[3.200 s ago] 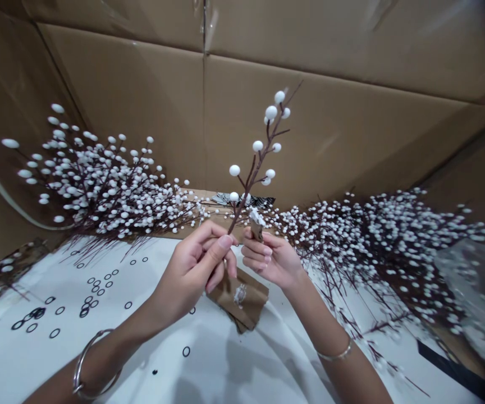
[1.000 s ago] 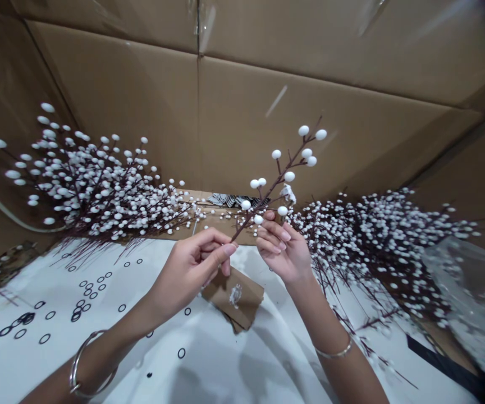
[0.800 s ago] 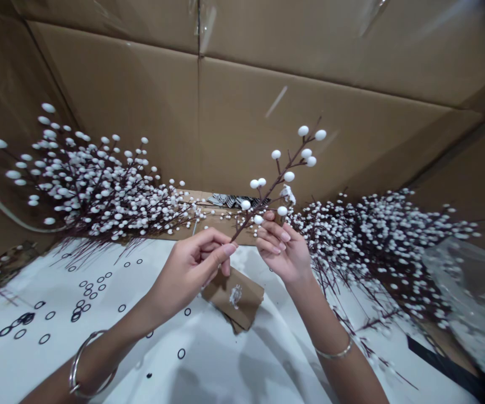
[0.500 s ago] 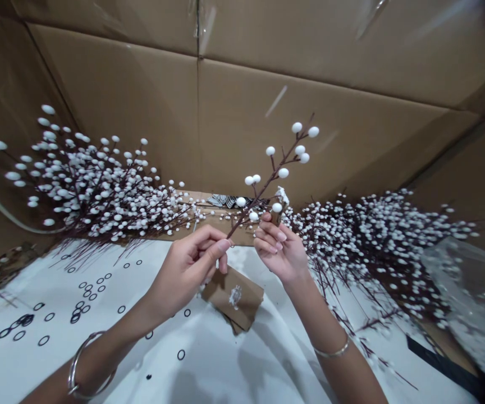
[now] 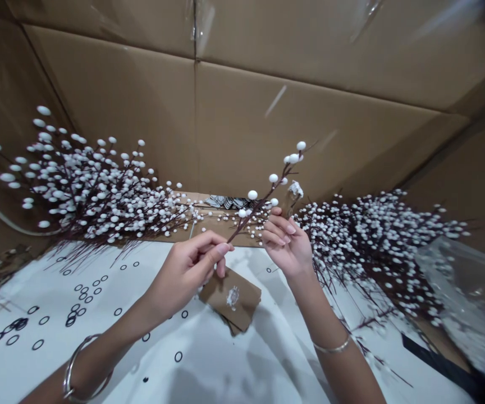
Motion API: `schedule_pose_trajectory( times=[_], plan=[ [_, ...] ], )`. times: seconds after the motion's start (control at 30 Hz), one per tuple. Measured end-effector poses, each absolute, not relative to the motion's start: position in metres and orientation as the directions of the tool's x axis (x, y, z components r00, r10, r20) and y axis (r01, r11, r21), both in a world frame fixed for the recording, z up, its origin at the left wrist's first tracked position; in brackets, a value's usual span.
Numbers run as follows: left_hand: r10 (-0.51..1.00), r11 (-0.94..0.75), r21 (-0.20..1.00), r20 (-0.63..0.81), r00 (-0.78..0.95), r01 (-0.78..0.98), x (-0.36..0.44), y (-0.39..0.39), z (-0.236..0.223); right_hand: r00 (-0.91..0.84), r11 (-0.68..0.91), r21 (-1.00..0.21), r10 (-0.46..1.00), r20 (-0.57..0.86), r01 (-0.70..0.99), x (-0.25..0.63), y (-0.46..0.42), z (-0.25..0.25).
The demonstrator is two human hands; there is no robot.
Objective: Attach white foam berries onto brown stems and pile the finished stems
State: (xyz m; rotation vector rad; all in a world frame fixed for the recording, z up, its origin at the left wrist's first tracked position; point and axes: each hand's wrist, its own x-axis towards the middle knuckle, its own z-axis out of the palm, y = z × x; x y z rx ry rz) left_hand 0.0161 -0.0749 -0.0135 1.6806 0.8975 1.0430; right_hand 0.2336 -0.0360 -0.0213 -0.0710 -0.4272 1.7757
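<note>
My left hand (image 5: 186, 272) pinches the dark stem's lower end of a white-berried artificial sprig (image 5: 268, 193) between thumb and fingers. The sprig leans up and to the right, with its berries above the gap between my hands. My right hand (image 5: 287, 242) curls around a narrow cardboard strip (image 5: 289, 201) with a white fluffy tuft at its top. Its lower end is hidden in my fingers. The strip stands close to the sprig's upper branches. Below my hands, a folded cardboard piece (image 5: 230, 300) with a white patch lies on the white sheet (image 5: 225, 359).
Large heaps of white-berried branches (image 5: 91, 191) (image 5: 377, 247) lie to both sides. Several black rubber rings (image 5: 74, 311) are scattered over the sheet. A clear plastic bag (image 5: 457, 297) lies at right. Cardboard walls (image 5: 116, 123) rise behind.
The sprig has swung from nearly upright to leaning lower towards the right. My right hand and its cardboard strip have shifted right, and the view has drifted slightly.
</note>
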Motion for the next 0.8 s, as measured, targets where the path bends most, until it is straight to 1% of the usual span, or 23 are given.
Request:
schedule_pose_trajectory(
  times=[0.1, 0.27, 0.37, 0.63, 0.8],
  plan=[
    [0.894, -0.307, 0.941, 0.234, 0.383, 0.143, 0.016, -0.0754, -0.0151, -0.235, -0.173, -0.282, 0.95, 0.204, -0.944, 0.2383, -0.0342, -0.022],
    [0.894, -0.296, 0.936, 0.201, 0.4, 0.191, 0.0163, -0.0755, -0.0155, -0.178, -0.119, -0.25, 0.958, 0.225, -0.961, 0.2434, -0.0327, -0.0207],
    [0.895, -0.294, 0.934, 0.194, 0.403, 0.203, 0.0167, -0.0749, -0.0153, -0.189, -0.127, -0.234, 0.945, 0.265, -0.964, 0.2441, -0.0326, -0.0202],
    [0.898, -0.303, 0.925, 0.196, 0.393, 0.23, 0.0164, -0.0737, -0.0171, -0.229, -0.154, -0.246, 0.921, 0.315, -0.957, 0.2425, -0.032, -0.024],
    [0.892, -0.325, 0.915, 0.212, 0.398, 0.24, 0.0155, -0.0744, -0.017, -0.224, -0.147, -0.256, 0.926, 0.305, -0.956, 0.2417, -0.0315, -0.025]
  ],
)
